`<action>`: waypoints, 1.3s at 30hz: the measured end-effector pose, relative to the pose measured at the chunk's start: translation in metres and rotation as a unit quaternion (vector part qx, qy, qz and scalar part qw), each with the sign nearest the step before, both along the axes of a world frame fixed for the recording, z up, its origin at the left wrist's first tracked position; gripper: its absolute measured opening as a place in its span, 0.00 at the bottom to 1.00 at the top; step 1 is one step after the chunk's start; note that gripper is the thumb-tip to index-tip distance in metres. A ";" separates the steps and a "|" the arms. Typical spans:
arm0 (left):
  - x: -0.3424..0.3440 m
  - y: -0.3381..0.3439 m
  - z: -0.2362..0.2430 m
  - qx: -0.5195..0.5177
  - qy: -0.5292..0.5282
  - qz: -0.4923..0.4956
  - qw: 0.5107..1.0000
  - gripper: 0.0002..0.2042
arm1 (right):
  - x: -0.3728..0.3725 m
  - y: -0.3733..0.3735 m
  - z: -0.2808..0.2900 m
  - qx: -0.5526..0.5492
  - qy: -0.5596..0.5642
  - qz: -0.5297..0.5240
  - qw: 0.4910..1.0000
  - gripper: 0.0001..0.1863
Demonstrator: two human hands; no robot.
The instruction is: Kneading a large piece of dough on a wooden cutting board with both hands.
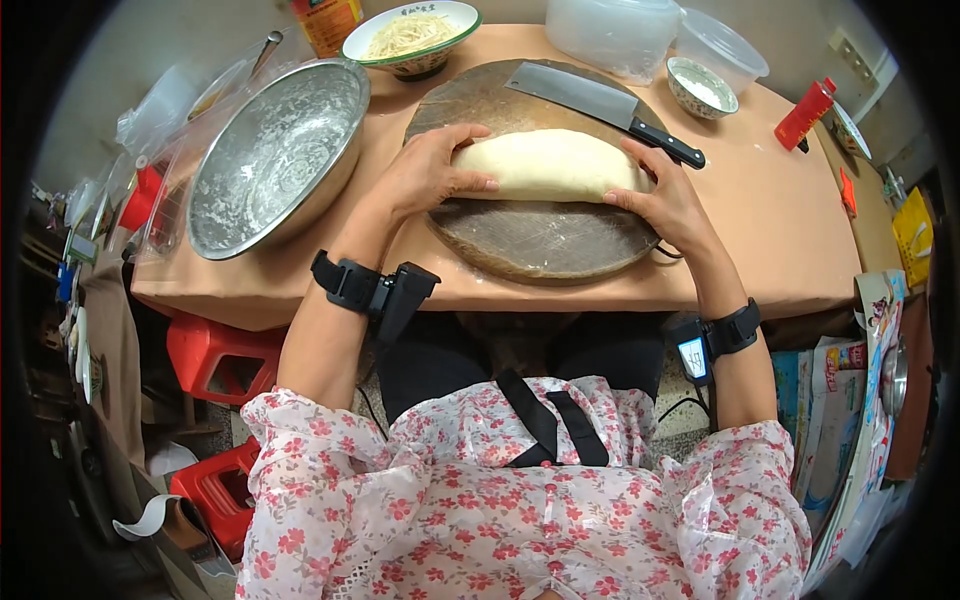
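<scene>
The peach-covered table (790, 240) takes up much of my view, and on it sits a worn, round wooden board (545, 240), with a big metal basin (325, 185), whitened inside, near its left edge. Across the board lies a thick, pale log of dough (550, 165), smooth on top, running left to right. Just behind it rests a cleaver (590, 95), blade on the board, black handle angling out past the right edge; that's what I'd watch. If the dough were pushed away from the body, it could bump the blade, and a careless sideways knock on the handle could turn the steel toward the fingers. Squeezing harder might also pinch the ends thin. The 2 hands are well apart, 1 clasping each end of the log. The left hand (432, 170) cups its end with the thumb on the near side and fingers over the far side, spread about as wide as the dough is thick. The right hand (668, 192) mirrors that grip, its fingers close beside the cleaver's handle; whether they brush it, I can't tell. Beyond the handle, a small patterned bowl (700, 108) of white powder stands on the table.
</scene>
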State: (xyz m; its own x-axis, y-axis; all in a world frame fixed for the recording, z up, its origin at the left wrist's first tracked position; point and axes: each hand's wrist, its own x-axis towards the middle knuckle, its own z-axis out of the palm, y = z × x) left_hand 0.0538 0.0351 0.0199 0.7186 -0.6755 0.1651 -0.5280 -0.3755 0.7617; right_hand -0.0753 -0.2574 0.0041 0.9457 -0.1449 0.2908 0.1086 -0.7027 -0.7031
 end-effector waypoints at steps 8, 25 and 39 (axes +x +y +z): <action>-0.003 -0.008 0.028 0.145 0.018 -0.020 0.989 0.31 | 0.002 -0.004 0.013 0.017 0.110 0.032 0.993 0.41; -0.037 0.010 -0.001 0.031 -0.345 0.002 0.938 0.26 | -0.030 0.011 0.000 -0.237 -0.194 0.013 0.952 0.36; -0.038 -0.056 -0.006 0.137 -0.318 0.036 0.937 0.38 | 0.014 0.063 0.014 -0.211 -0.086 0.048 0.973 0.31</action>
